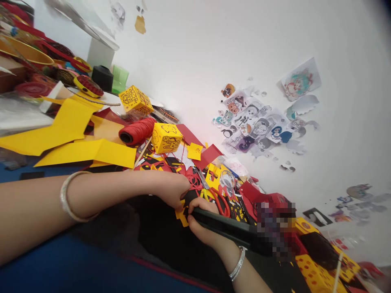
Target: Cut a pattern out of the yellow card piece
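Observation:
My left hand (171, 189) reaches in from the left with a silver bangle on its wrist. Its fingers are pinched on a small yellow paper cut-out (182, 215) lying on a black mat (152, 240). My right hand (203, 228) comes up from the lower right, also with a bracelet. It is wrapped round the end of a long black tool (227, 228), whose tip meets the yellow cut-out. What kind of tool it is I cannot make out.
Red, black and yellow paper scraps litter the table. Nearby are a red thread spool (137, 131), two yellow printed cubes (166, 137) (136, 99), large yellow sheets (70, 122) and red-handled scissors (221, 202). Cartoon stickers (253, 122) cover the white wall.

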Available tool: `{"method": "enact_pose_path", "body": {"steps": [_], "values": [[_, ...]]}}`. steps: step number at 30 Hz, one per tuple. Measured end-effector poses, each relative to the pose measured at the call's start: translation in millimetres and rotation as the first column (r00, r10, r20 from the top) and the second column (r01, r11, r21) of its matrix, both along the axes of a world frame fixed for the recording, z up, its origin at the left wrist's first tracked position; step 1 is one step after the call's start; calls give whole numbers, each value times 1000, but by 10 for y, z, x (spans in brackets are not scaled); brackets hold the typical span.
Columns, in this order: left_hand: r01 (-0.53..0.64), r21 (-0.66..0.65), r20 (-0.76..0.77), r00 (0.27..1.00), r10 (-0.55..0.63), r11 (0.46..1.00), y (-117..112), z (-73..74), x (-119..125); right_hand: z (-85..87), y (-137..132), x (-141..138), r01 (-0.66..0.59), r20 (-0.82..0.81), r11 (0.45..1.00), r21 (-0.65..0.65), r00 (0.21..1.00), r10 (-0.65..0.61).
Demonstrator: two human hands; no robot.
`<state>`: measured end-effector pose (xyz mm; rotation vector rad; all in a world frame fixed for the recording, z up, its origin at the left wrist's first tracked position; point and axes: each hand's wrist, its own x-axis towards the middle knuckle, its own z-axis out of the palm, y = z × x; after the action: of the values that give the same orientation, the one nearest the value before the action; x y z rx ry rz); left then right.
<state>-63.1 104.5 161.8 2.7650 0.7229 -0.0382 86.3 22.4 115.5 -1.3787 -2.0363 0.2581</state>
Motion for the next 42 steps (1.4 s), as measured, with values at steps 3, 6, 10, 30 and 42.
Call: {"method": "enact_pose_path", "body": {"steps": [3, 6, 10, 30, 42], "values": [[-28, 89, -18, 999, 30, 996, -62, 1, -4, -13, -35, 24, 63, -59, 992, 107, 997, -57], [-8, 92, -27, 1000, 10, 996, -84, 16, 2, -9, -54, 38, 115, -180, 986, 123, 979, -92], [34, 56, -41, 999, -32, 998, -48, 25, -5, -5, 6, 4, -8, -226, 999, -51, 974, -4], [116, 77, -114, 988, -106, 990, -72, 19, 0, -116, 21, -120, 0, 168, 982, 191, 985, -33], [8, 41, -102, 995, -3, 999, -116, 52, 22, -89, -53, -168, -21, 238, 991, 130, 971, -11]]}}
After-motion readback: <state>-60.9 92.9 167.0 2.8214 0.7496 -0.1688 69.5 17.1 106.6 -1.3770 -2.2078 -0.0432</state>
